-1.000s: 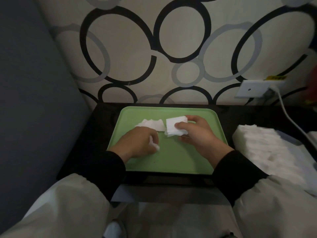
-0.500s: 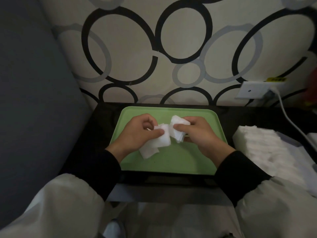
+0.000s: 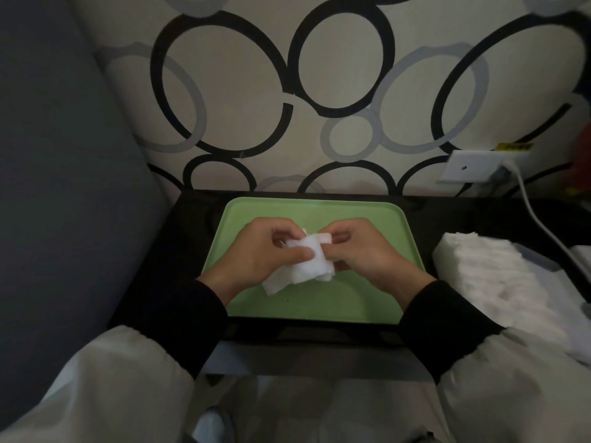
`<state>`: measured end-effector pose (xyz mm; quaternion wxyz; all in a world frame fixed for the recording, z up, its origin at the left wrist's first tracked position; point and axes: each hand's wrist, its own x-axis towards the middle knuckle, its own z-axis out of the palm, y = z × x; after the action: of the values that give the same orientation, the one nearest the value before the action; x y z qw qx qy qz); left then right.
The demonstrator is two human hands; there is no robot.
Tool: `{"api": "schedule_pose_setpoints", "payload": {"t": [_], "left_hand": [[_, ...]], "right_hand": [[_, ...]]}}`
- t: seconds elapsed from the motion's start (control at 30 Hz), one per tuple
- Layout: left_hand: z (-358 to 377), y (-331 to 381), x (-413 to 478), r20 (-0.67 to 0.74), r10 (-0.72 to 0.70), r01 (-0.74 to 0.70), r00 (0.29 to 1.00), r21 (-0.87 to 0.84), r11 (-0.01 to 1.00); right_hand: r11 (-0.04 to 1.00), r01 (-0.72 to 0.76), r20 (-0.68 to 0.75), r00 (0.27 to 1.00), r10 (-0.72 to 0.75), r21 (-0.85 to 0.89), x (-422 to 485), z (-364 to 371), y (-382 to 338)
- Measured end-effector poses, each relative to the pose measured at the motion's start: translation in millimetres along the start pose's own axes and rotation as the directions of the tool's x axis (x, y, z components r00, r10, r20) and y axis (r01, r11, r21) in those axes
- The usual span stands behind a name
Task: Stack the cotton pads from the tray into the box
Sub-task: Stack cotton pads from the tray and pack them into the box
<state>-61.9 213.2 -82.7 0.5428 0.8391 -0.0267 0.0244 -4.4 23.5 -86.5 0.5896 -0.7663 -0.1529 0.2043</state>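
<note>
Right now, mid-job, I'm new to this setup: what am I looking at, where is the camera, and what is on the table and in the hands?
There is no machine here. These are a person's two bare hands, filmed by one wide-angle camera worn on the head, looking forward and down. The left hand and right hand meet over a green tray on a dark table. Both pinch a small bundle of white cotton pads between them. To the right lies a larger stack of white pads; I cannot tell whether a box holds it. Behind it, a wall socket has a white cable plugged in.
</note>
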Motion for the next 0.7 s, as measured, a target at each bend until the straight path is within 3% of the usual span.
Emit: {"api": "schedule_pose_setpoints", "payload": {"t": [0.27,0.53,0.6,0.7], "left_hand": [[1.0,-2.2,0.6,-0.028,0.069,-0.060,0.997,0.242,0.968],[1.5,2.5,2.4,-0.077,0.014,0.019,0.997,0.417,0.909],[3.0,4.1,2.4,-0.118,-0.005,0.050,0.993,0.384,0.922],[2.2,2.8,2.0,-0.181,-0.092,0.119,0.979,0.142,0.983]], "right_hand": [[0.998,-0.031,0.113,0.993,0.024,0.056,-2.8,3.4,-0.8],[0.980,-0.091,0.196,0.979,0.056,0.177,-11.9,3.5,-11.0],[0.989,-0.048,0.204,0.979,0.019,0.140,-13.9,2.2,-10.5],[0.982,-0.043,0.119,0.993,0.020,0.186,-12.2,1.4,-9.2]]}}
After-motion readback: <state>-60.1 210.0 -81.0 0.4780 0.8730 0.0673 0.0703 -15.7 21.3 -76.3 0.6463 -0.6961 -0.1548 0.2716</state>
